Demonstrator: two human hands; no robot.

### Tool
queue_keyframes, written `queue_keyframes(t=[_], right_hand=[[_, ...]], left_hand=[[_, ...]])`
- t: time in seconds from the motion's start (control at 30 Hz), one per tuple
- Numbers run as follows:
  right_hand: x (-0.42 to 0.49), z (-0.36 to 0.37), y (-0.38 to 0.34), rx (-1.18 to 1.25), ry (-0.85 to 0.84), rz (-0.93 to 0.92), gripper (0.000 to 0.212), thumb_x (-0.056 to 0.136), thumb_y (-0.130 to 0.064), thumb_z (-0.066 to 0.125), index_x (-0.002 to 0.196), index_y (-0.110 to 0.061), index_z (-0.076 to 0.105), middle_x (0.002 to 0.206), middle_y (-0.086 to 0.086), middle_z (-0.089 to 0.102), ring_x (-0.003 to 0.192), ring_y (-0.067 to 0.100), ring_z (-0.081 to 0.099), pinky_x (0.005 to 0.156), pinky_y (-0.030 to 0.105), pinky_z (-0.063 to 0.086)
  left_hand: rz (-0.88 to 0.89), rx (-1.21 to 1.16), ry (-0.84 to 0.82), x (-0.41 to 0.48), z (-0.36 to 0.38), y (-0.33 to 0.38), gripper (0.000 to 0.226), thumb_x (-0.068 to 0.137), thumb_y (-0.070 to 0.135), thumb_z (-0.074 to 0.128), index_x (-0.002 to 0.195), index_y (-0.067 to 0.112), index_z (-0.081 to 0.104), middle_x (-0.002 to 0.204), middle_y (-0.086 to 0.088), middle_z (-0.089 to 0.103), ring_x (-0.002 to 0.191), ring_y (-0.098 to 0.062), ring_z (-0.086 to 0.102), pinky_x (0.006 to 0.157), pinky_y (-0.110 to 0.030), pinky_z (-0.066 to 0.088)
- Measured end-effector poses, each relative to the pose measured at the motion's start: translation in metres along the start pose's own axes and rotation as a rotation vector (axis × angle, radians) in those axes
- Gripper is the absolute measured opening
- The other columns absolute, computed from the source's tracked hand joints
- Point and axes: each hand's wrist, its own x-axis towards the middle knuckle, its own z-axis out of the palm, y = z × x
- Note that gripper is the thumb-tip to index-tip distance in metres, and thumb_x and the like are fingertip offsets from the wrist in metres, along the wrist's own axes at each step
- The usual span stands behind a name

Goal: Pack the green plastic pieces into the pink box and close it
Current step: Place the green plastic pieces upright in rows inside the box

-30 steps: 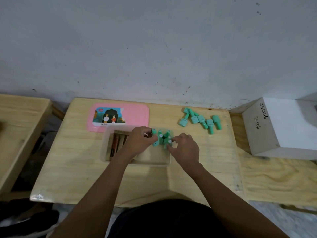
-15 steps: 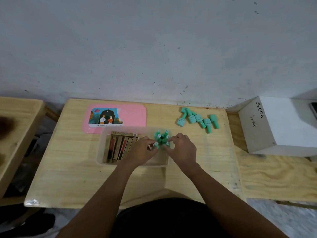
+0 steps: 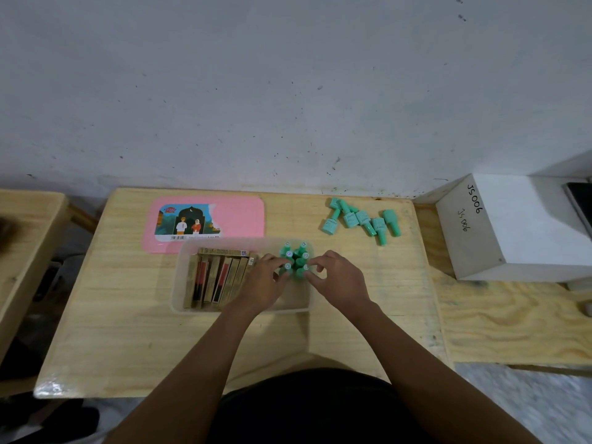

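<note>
A translucent box [image 3: 179, 283] sits mid-table, holding several flat tan and red packs [image 3: 214, 277] on its left side. Several green plastic pieces [image 3: 296, 256] stand upright, bunched in its right end. My left hand [image 3: 264, 283] and my right hand [image 3: 338, 277] are both at this bunch, fingertips pinching the nearest pieces from either side. The pink lid [image 3: 237, 216], with a picture label, lies flat behind the box. A loose group of green pieces [image 3: 362, 219] lies on the table at the back right.
The wooden table [image 3: 128, 331] backs onto a grey wall. A white block marked JS006 [image 3: 512, 232] stands on a plywood surface to the right. Another wooden surface [image 3: 22, 238] lies to the left.
The bunch of green pieces has come down into the right end of the box, and both hands stayed on it, drawing slightly toward me.
</note>
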Motion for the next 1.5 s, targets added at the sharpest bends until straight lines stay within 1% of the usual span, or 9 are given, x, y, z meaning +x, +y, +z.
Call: queue_keyframes(t=[0.23,0.47,0.6,0.8,0.93,1.07,1.27,1.37,1.5], right_hand=[[-0.001,0.002,0.0,0.006,-0.001,0.014,0.027,0.089,-0.046,0.06,0.111,-0.034,0.069,0.091,-0.011,0.057,0.082,0.005,0.055,0.064,0.025,0.043],[0.0,0.004,0.0,0.001,0.008,0.014,0.027,0.09,-0.046,0.058,0.113,-0.037,0.068,0.091,-0.01,0.058,0.081,0.007,0.057,0.063,0.025,0.044],[-0.001,0.004,0.002,0.004,0.006,0.013,0.027,0.089,-0.046,0.059,0.113,-0.038,0.068,0.09,-0.011,0.057,0.082,0.006,0.057,0.063,0.025,0.044],[-0.002,-0.001,0.003,0.017,0.019,-0.014,0.028,0.088,-0.048,0.061,0.114,-0.038,0.067,0.087,-0.014,0.055,0.075,0.001,0.051,0.062,0.022,0.042],[-0.004,-0.013,0.013,0.041,0.101,-0.001,0.027,0.089,-0.051,0.059,0.112,-0.039,0.067,0.083,-0.016,0.053,0.069,0.0,0.05,0.055,0.014,0.036],[-0.002,-0.036,0.042,0.093,0.203,0.125,0.023,0.092,-0.044,0.057,0.111,-0.036,0.068,0.085,-0.016,0.057,0.069,0.003,0.053,0.059,0.022,0.042],[0.0,-0.061,0.11,0.2,0.278,0.412,0.02,0.092,-0.038,0.058,0.107,-0.031,0.07,0.095,-0.01,0.066,0.076,0.009,0.057,0.065,0.026,0.041],[0.004,-0.07,0.14,0.26,0.247,0.501,0.019,0.092,-0.037,0.059,0.106,-0.03,0.071,0.092,-0.011,0.065,0.078,0.009,0.057,0.068,0.026,0.04],[0.02,-0.073,0.168,0.269,0.183,0.515,0.022,0.092,-0.037,0.059,0.108,-0.028,0.07,0.095,-0.009,0.066,0.083,0.01,0.058,0.071,0.027,0.044]], left_hand=[[-0.047,-0.065,0.134,0.0,0.004,0.0,0.03,0.082,0.021,0.071,0.111,0.014,0.067,0.102,0.002,0.061,0.078,-0.01,0.057,0.064,-0.007,0.036],[-0.029,-0.069,0.127,0.003,0.004,-0.004,0.03,0.082,0.019,0.071,0.112,0.014,0.069,0.099,-0.005,0.065,0.077,-0.009,0.059,0.063,-0.004,0.037],[-0.03,-0.063,0.124,0.003,0.003,-0.003,0.029,0.082,0.018,0.071,0.111,0.013,0.07,0.097,-0.004,0.065,0.071,0.001,0.054,0.063,-0.001,0.038],[-0.042,-0.032,0.138,0.003,0.004,-0.002,0.03,0.081,0.024,0.073,0.109,0.015,0.07,0.097,0.0,0.065,0.069,-0.002,0.058,0.062,-0.005,0.04],[-0.035,0.017,0.145,0.003,-0.004,0.001,0.031,0.075,0.039,0.075,0.101,0.025,0.07,0.092,0.007,0.064,0.073,-0.01,0.061,0.067,-0.028,0.052],[0.055,0.071,0.208,0.009,-0.022,0.015,0.029,0.074,0.049,0.073,0.092,0.027,0.069,0.081,0.01,0.061,0.068,-0.011,0.058,0.064,-0.03,0.052],[0.275,0.086,0.336,0.037,-0.022,0.064,0.027,0.083,0.047,0.062,0.087,0.022,0.07,0.075,0.009,0.062,0.063,-0.008,0.056,0.058,-0.028,0.05],[0.316,0.126,0.281,0.059,0.005,0.095,0.018,0.084,0.04,0.062,0.089,0.023,0.07,0.075,0.009,0.06,0.063,-0.009,0.052,0.058,-0.028,0.047],[0.204,0.294,0.023,0.091,0.058,0.126,0.023,0.083,0.044,0.061,0.099,0.028,0.067,0.09,0.008,0.062,0.079,-0.013,0.057,0.066,-0.027,0.044]])
